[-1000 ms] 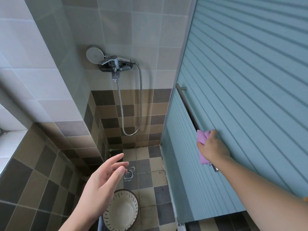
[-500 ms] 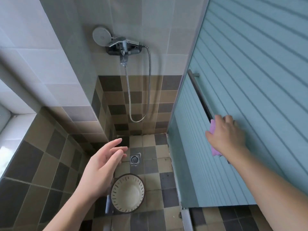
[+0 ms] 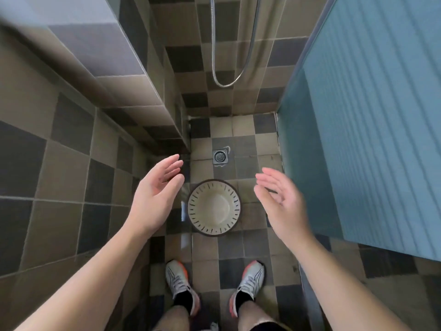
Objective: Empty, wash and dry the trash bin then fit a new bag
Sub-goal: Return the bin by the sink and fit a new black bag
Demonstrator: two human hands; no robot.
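Checkered tile floor — trash bin by drain

a home shower stall: floor drain, shower hose, tiled walls.

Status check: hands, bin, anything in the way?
Left hand and right hand open, empty, above floor. Bin upright between them, unbagged. Nothing blocking.
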